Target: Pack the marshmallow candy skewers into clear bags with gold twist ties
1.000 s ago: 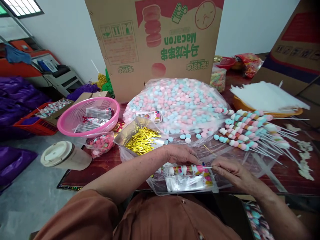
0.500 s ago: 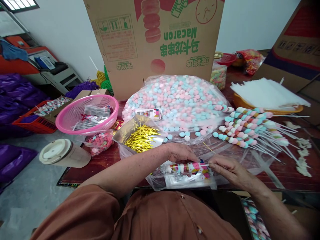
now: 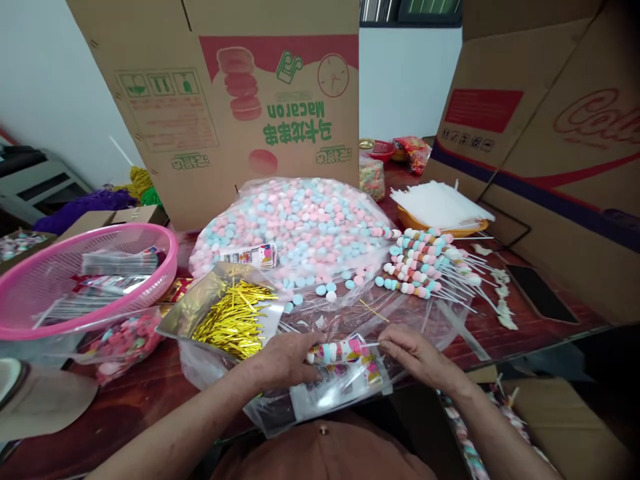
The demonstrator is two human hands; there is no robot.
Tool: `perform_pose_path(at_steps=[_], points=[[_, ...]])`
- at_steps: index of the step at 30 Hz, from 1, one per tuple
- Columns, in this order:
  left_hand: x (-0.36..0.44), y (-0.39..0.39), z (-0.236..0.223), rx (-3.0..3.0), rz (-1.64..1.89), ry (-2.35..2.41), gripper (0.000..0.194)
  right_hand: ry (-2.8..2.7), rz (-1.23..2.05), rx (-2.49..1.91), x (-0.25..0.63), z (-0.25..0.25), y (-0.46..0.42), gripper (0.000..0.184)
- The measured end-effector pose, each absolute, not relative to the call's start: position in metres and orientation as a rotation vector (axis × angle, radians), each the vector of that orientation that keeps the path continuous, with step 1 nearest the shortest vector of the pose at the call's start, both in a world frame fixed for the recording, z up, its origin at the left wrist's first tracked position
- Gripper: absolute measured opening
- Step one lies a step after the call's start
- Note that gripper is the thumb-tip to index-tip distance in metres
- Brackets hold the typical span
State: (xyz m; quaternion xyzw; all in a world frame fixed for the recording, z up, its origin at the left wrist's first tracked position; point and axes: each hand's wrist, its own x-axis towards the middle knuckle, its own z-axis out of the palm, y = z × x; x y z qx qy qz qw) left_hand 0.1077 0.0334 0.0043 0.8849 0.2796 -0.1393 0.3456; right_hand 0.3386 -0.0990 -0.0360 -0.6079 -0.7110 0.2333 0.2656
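Note:
A candy skewer [image 3: 336,351] of pastel and brown pieces lies level in front of me, in a clear printed wrapper. My left hand [image 3: 290,360] is closed around its left end, partly hiding it. At the other end my right hand [image 3: 413,353] pinches the white stick. Under the skewer, printed clear bags [image 3: 330,388] lie on plastic film at the table's near edge. A single gold twist tie [image 3: 374,311] rests just beyond my right hand. To the left, an open pouch holds many gold twist ties [image 3: 233,320].
A large bag of pink and blue candies [image 3: 295,223] sits behind my hands. Unwrapped candy skewers [image 3: 420,267] are heaped at right, near white sticks [image 3: 435,203]. A pink basket [image 3: 167,257] and a cup [image 3: 55,400] stand left. Tall cartons [image 3: 235,153] rise behind.
My left hand has moved from near the stick end to the skewer's left end. The right hand still pinches the stick. The view has turned right.

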Motion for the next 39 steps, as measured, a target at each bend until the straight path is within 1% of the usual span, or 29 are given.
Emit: perform_pose_path(at_steps=[3,5,6,9,10,12,13,14,16,17,20,24,28,32,36,39], points=[[0.113,0.03,0.007,2.387,-0.371,0.718,0.037,-2.129,0.466,-1.699,0.326,-0.035,-0.098,0.023],[0.119,0.03,0.009,2.447,-0.369,0.743,0.035,-2.188,0.457,-1.716,0.318,-0.034,-0.096,0.024],[0.121,0.032,0.01,2.479,-0.371,0.787,0.041,-2.179,0.479,-1.721,0.318,-0.033,-0.095,0.025],[0.116,0.041,0.013,2.515,-0.365,0.894,0.076,-2.074,0.544,-1.701,0.336,-0.03,-0.1,0.028],[0.112,0.045,0.013,2.509,-0.358,0.913,0.085,-2.032,0.563,-1.698,0.347,-0.029,-0.103,0.028],[0.101,0.051,0.013,2.497,-0.337,0.949,0.09,-1.945,0.584,-1.72,0.373,-0.026,-0.111,0.025],[0.097,0.053,0.013,2.496,-0.319,0.966,0.087,-1.895,0.588,-1.748,0.386,-0.025,-0.114,0.024],[0.093,0.054,0.012,2.5,-0.3,0.97,0.081,-1.843,0.582,-1.786,0.398,-0.024,-0.116,0.024],[0.091,0.054,0.01,2.531,-0.274,0.938,0.06,-1.759,0.53,-1.871,0.417,-0.024,-0.117,0.026],[0.094,0.053,0.009,2.56,-0.271,0.926,0.055,-1.741,0.497,-1.907,0.423,-0.024,-0.115,0.028],[0.116,0.053,0.005,2.661,-0.286,0.983,0.054,-1.752,0.385,-1.998,0.429,-0.026,-0.104,0.031],[0.169,0.063,-0.001,2.692,-0.219,0.989,0.028,-1.806,0.21,-2.127,0.422,-0.027,-0.088,0.033],[0.227,0.082,-0.019,2.645,-0.216,0.942,0.024,-1.811,0.132,-2.187,0.424,-0.025,-0.086,0.034],[0.26,0.099,-0.04,2.548,-0.189,0.952,0.02,-1.715,0.203,-2.123,0.431,-0.027,-0.101,0.032],[0.258,0.106,-0.045,2.395,-0.054,0.96,0.018,-1.571,0.328,-2.023,0.424,-0.031,-0.116,0.03],[0.238,0.097,-0.041,2.255,0.084,0.938,0.028,-1.507,0.397,-1.947,0.409,-0.031,-0.119,0.027]])
